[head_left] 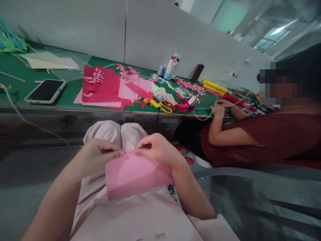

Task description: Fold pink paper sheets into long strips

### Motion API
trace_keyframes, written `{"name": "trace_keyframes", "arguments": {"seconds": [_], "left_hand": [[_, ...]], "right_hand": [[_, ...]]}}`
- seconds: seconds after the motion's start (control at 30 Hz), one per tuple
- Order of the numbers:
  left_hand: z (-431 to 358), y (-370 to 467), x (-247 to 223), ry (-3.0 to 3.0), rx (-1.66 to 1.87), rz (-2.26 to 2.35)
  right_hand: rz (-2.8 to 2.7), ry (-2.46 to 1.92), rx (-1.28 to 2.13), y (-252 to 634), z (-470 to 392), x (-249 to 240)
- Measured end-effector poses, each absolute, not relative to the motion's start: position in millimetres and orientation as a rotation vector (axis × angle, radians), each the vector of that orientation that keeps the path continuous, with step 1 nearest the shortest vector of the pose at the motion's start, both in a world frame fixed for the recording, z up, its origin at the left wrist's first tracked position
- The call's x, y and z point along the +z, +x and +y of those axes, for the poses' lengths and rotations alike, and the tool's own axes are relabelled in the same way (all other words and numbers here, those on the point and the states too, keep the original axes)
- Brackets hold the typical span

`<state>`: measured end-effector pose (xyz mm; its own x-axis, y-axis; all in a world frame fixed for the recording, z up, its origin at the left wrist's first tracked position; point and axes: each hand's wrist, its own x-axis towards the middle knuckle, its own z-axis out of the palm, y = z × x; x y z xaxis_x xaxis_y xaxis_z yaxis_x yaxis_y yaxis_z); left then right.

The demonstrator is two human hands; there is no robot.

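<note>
A pink sheet of paper [135, 175] lies over my lap, its far edge pinched in both hands. My left hand [101, 154] grips that edge near its left part, thumb on top. A short way to the right, my right hand [157, 149] pinches the same edge between thumb and fingers. My right wrist and forearm cover the sheet's right end. Something dark red shows under the curled fingers of my right hand, too small to make out.
On the green table [15, 82] lie a phone [45, 91], red paper sheets [100, 82], yellow-handled scissors [157, 104] and folded paper strips [126, 72]. A white bottle [172, 66] and a can [161, 70] stand behind. To the right sits a person in a dark red shirt [276, 134], hands at the table edge.
</note>
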<state>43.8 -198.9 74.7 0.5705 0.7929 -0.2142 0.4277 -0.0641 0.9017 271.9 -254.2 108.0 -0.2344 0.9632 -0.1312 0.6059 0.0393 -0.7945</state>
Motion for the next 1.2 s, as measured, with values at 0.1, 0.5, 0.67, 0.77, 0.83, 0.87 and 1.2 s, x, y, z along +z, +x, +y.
{"name": "trace_keyframes", "arguments": {"seconds": [0.1,0.5,0.67,0.77,0.83,0.87,1.2], "left_hand": [[-199,44,72,1.667,0.432,1.007],[-191,24,66,1.639,0.400,1.020],[-191,21,67,1.646,0.418,1.006],[-192,25,70,1.707,0.341,0.963],[-192,29,71,1.764,0.279,0.912],[-192,32,71,1.793,0.258,0.891],[-196,52,72,1.913,0.172,0.929]], "right_hand": [[-1.877,-1.561,1.082,272,-254,106],[-1.764,-1.597,1.146,280,-252,100],[-1.773,-1.609,1.155,280,-251,98],[-1.818,-1.627,1.134,279,-250,96],[-1.855,-1.630,1.125,276,-249,96],[-1.874,-1.632,1.119,274,-249,96],[-1.980,-1.681,1.025,255,-247,101]]}}
